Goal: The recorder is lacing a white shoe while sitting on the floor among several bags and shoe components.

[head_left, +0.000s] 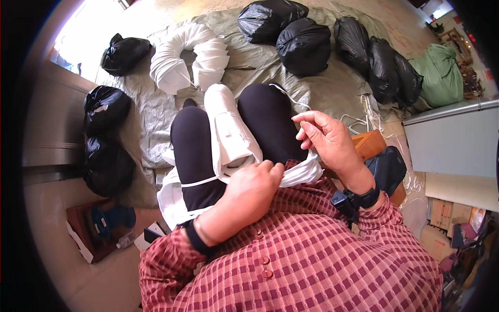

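Head view: a left hand [254, 190], knuckles up and fingers curled under, sits at the near end of a long, white, cylindrical roll [231, 127]; whether it grips anything is hidden. To the roll's right, a right hand [327, 143] is raised with fingers half bent and thumb close to the forefinger; whether it pinches anything cannot be told. Below that hand, right of the roll's near end, lie gathered white strips [306, 172].

Faint marks on the roll are too small to read, as is reddish print on brown cardboard boxes [441, 214] far to its right.

The roll rests between black-trousered thighs [267, 122], its hollow near end facing the wearer, its long axis running away from the waist and leaning slightly left.

Beyond it, a horseshoe-shaped stack of nested white pieces [189, 57] stands on a crumpled grey-green tarpaulin [244, 67]. Knotted black plastic bags [304, 47] lie beyond the roll and to both sides, with a bulging green sack [439, 75] farther right. Nearer on the right stands a pale grey, flat-sided cabinet [457, 140].
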A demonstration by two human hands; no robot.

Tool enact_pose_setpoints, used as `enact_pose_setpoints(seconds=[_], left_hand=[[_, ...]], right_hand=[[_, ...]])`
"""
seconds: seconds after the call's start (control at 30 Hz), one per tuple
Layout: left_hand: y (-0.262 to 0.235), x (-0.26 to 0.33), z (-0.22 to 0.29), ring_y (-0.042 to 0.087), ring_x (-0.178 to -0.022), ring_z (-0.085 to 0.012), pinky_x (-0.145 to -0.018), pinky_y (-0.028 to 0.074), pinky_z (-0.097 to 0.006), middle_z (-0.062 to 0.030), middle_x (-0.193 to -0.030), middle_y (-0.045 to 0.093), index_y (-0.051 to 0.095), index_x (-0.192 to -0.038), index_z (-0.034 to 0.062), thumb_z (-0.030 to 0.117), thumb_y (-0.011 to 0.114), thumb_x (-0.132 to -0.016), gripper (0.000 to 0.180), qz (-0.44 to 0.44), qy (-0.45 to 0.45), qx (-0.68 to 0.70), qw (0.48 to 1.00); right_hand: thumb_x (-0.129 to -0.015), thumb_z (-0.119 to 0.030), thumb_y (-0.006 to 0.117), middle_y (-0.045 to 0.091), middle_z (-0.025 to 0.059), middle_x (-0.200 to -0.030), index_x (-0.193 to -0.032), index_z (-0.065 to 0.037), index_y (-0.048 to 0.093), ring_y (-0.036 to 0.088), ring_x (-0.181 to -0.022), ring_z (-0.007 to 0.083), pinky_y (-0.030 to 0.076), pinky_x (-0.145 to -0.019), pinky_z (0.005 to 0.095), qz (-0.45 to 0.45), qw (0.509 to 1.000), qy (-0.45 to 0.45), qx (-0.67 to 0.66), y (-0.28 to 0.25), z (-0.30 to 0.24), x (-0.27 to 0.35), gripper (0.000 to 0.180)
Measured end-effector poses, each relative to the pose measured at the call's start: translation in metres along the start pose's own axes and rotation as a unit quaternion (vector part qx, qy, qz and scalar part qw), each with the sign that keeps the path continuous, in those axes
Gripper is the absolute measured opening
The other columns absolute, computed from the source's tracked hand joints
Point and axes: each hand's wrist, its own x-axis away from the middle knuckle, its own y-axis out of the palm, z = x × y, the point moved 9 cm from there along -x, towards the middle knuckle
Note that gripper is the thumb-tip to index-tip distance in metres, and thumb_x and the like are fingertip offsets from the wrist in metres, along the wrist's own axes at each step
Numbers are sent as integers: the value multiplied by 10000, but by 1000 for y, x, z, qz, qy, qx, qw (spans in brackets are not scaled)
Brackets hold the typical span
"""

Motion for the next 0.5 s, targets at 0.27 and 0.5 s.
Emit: enact_pose_setpoints(seconds=[0.27,0.5], left_hand=[[32,-35,-11,692,-790,-340,-708,567,-428,-131,-885,657,676,-920,50,143,640,-925,100,-35,5,38,999],[-3,-31,-17,609,-888,-318,-837,500,-421,-123,-881,622,637,-855,63,44,646,-773,85,65,75,178,979]], right_hand=[[-1068,-171,562,663,22,-789,-1119,-21,686,626,-647,62,513,-608,211,11,992,71,-103,-16,18,24,201],[-1096,-416,474,709,58,-855,-1079,-33,695,656,-659,111,537,-601,248,-223,891,299,-259,31,64,59,442]])
